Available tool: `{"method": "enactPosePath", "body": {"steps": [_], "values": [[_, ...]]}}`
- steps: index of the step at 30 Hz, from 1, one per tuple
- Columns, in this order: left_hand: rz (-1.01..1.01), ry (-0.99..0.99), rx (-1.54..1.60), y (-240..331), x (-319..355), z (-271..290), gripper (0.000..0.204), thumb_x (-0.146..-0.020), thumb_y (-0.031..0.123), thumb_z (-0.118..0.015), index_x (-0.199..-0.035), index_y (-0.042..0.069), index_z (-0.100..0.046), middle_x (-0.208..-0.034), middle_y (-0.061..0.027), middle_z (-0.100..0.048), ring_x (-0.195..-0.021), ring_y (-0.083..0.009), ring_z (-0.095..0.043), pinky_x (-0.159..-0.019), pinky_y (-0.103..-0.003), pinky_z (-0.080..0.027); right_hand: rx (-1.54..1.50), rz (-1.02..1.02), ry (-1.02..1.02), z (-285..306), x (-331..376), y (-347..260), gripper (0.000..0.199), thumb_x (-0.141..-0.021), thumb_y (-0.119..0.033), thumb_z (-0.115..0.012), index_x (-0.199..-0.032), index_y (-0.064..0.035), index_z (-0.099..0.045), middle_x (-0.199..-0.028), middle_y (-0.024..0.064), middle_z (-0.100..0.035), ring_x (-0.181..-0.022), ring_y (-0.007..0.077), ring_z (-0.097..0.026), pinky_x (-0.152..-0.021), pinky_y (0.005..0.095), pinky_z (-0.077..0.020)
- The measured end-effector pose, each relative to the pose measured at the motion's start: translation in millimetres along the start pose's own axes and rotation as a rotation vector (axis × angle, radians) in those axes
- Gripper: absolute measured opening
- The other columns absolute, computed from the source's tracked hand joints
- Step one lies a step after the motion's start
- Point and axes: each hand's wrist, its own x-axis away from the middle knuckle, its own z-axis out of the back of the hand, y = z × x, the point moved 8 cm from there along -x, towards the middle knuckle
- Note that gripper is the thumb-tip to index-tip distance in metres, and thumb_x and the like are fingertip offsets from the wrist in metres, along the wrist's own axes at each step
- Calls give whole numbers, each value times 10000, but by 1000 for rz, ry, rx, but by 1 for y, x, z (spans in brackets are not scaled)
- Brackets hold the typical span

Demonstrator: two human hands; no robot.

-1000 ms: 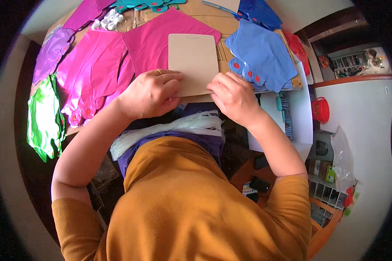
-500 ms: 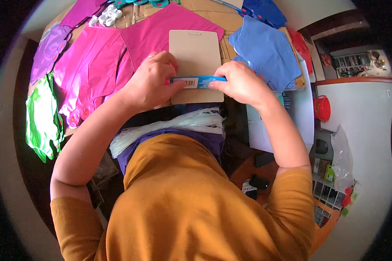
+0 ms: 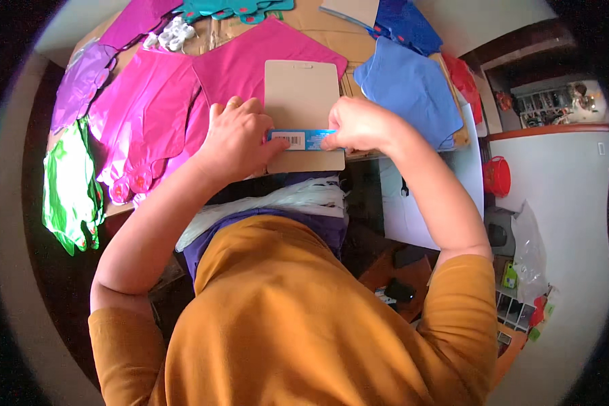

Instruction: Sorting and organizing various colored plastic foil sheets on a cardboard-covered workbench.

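A beige card (image 3: 302, 95) with a small hanging slot at its top lies on the bright pink fabric at the table's near edge. Across its lower part runs a blue strip (image 3: 312, 140) with a white barcode panel. My left hand (image 3: 240, 135) grips the strip's left end, thumb along its front and fingers bent behind the card's left edge. Fingers of my right hand (image 3: 362, 125) pinch the strip's right end, covering it. Whether the strip wraps round the card is hidden.
Pink (image 3: 145, 101), purple (image 3: 81, 84), shiny green (image 3: 71, 183) and blue (image 3: 413, 88) fabric pieces lie around the cardboard-covered table (image 3: 348, 40). White strands (image 3: 271, 201) rest across my lap. A white sheet (image 3: 426, 203) hangs at the right, near a red basket (image 3: 497, 177).
Both hands, the card and the table sit slightly lower in the picture. The strip looks flatter against the card, and my right hand covers more of its right end.
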Motion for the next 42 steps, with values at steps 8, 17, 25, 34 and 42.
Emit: {"method": "enactPosePath", "body": {"steps": [8,17,25,34,42], "values": [[-1,74,132,-7,7,5,355,-787,437,-700,-813,84,-715,-892,-83,-592,-923,-295,-541,-791,-430,-398,-138,110,350,-10,38,10,244,-783,-219,-729,-793,4,-631,-749,130,-620,-723,231,-610,-662,372,-456],[-238,419,370,20,38,74,440,-714,208,-789,-1099,85,-616,-1045,-122,-568,-939,-315,-536,-820,-418,-406,-571,210,819,151,115,35,140,-886,-154,-682,-890,-20,-639,-770,24,-655,-645,51,-573,-598,193,-463],[-449,117,253,38,31,29,453,-684,228,-798,-1071,57,-636,-1160,-123,-590,-1110,-301,-551,-918,-438,-435,165,392,1254,245,-4,79,230,-815,-211,-703,-921,-9,-666,-869,171,-650,-835,331,-639,-744,405,-506],[-494,224,242,38,29,27,407,-651,192,-778,-991,43,-611,-1082,-114,-608,-1050,-290,-587,-887,-426,-459,-32,111,622,180,-102,158,274,-766,-240,-753,-887,2,-710,-890,167,-706,-800,272,-685,-739,374,-527],[-438,185,410,24,34,18,404,-655,106,-786,-1012,15,-621,-1098,-155,-582,-1094,-338,-581,-922,-429,-485,91,373,661,107,38,30,360,-725,-232,-770,-1010,-49,-650,-975,125,-614,-923,300,-613,-808,390,-500]]}}
